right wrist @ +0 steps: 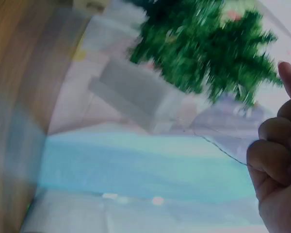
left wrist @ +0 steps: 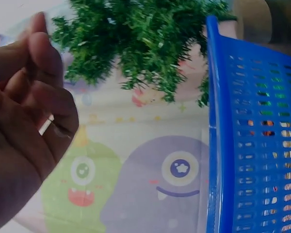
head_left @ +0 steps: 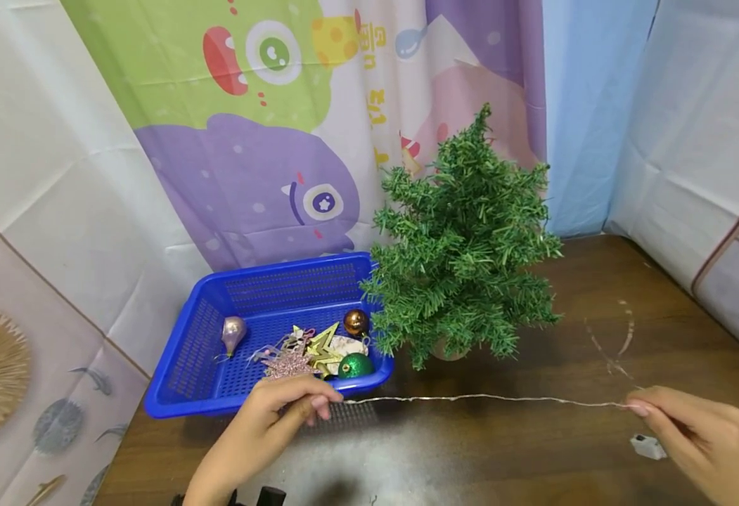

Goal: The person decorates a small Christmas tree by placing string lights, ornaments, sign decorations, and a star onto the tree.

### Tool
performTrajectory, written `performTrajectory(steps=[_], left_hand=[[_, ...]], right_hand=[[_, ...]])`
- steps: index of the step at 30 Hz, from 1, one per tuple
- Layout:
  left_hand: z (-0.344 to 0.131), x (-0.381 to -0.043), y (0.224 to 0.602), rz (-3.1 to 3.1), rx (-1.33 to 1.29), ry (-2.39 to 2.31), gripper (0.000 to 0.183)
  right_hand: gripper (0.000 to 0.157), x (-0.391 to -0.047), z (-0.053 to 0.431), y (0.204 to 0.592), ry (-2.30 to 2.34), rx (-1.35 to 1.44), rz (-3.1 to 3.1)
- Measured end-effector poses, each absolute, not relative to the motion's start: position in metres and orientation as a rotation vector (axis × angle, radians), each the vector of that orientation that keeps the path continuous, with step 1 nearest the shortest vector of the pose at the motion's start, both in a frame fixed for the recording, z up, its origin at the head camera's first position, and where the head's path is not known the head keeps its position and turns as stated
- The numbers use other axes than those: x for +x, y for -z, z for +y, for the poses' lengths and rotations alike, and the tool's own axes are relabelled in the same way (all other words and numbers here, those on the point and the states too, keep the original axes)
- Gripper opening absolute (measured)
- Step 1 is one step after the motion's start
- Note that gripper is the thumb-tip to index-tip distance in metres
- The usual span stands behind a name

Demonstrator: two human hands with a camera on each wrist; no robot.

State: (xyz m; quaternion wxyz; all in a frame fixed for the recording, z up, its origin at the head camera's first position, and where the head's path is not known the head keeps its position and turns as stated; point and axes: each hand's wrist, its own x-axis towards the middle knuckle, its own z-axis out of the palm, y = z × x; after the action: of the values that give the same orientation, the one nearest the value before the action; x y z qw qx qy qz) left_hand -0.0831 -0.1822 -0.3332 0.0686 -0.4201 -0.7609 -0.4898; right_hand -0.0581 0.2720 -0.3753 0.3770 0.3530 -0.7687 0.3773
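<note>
A thin silver fairy-light string (head_left: 483, 397) stretches nearly straight between the two hands, in front of a small green artificial Christmas tree (head_left: 464, 260). My left hand (head_left: 280, 411) pinches its left end between thumb and fingers, close to the front of the blue basket (head_left: 182, 407). At the right, my right hand (head_left: 704, 436) pinches the other end. A small white box (right wrist: 136, 94) dangles on a thin wire from the right hand in the right wrist view. Loops of the string show faintly above that hand in the head view.
Inside the basket lie a pink ornament (head_left: 233, 332), a gold star (head_left: 323, 346), a brown ball (head_left: 356, 322), a green glitter ball (head_left: 356, 365) and other decorations. The brown wooden table (head_left: 534, 457) runs back to a printed curtain (head_left: 268, 176).
</note>
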Motion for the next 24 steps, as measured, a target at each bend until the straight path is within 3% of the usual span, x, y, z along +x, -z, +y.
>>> performTrajectory(steps=[4,9,14,24], left_hand=[[-0.178,-0.097,0.33,-2.469,-1.171,1.311,0.022],[-0.172,-0.121,0.329,-2.613,-0.981,1.278,0.016],[-0.163,-0.141,0.331,-2.602,-0.932,1.211,0.011],[-0.146,-0.153,0.338,-2.585,-1.155,1.236,0.012]], right_hand=[[0.014,-0.066,0.297,0.384,-1.037,0.809,-2.163],[0.04,-0.081,0.318,0.383,-1.305,0.712,-2.406],[0.034,-0.098,0.32,0.371,-1.313,0.584,-2.44],[0.03,-0.119,0.32,0.358,-1.479,0.255,-2.251]])
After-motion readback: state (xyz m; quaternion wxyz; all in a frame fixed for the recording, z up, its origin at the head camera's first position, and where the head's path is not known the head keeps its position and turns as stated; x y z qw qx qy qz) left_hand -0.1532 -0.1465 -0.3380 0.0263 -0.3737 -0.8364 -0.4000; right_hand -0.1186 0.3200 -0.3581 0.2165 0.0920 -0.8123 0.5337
